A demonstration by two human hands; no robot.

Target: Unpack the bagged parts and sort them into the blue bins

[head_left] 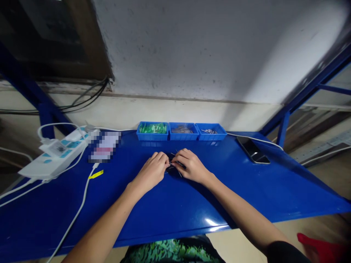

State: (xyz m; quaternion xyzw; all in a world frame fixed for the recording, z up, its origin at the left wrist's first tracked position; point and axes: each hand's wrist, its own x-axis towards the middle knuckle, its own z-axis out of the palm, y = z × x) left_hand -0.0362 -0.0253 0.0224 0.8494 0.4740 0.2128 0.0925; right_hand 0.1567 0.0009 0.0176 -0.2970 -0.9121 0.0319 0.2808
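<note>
Both hands meet above the middle of the blue table, just in front of the row of bins. My left hand [156, 167] is closed in a pinch, its fingertips almost touching the other hand's. My right hand [191, 165] is also closed, thumb and fingers pinched together. Between and beneath the fingers, several thin dark stick-like pieces [180, 174] poke out. The fingers cover most of them, so I cannot tell their kind or which piece each hand grips.
Three blue bins [183, 136] stand along the back, holding green pieces, brownish pieces and thin metal pieces. On the left lie a white power strip [52, 160], a phone with a blurred screen [105, 147] and a cable [79, 210]. A dark phone [252, 149] lies right.
</note>
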